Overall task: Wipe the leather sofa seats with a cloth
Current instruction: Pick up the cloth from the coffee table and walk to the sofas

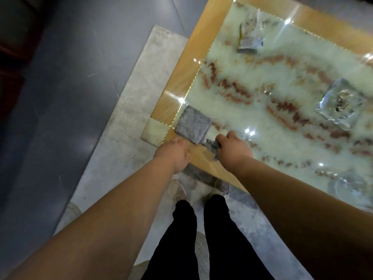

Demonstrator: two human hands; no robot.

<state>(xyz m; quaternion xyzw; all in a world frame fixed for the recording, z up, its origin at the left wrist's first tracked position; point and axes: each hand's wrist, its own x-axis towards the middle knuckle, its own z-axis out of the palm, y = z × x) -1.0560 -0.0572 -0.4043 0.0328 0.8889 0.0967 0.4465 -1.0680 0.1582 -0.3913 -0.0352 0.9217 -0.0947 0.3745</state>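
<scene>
A grey cloth [192, 124] lies partly folded on the near corner of a marble-topped coffee table [177, 81]. My right hand [232, 148] is shut on a bunched end of the cloth just inside the table's wooden border. My left hand [173, 152] is at the table's edge with its fingers curled on the cloth's near side. More grey fabric hangs below that hand, off the table. A dark shape at the far upper left [14, 37] may be the sofa, but it is too blurred to tell.
On the table stand a glass ashtray [341, 102], a crumpled clear packet [250, 37] and another glass piece [353, 186]. A pale rug [125, 110] lies under the table on grey floor tiles [60, 98]. My legs and shoes are right against the table's edge.
</scene>
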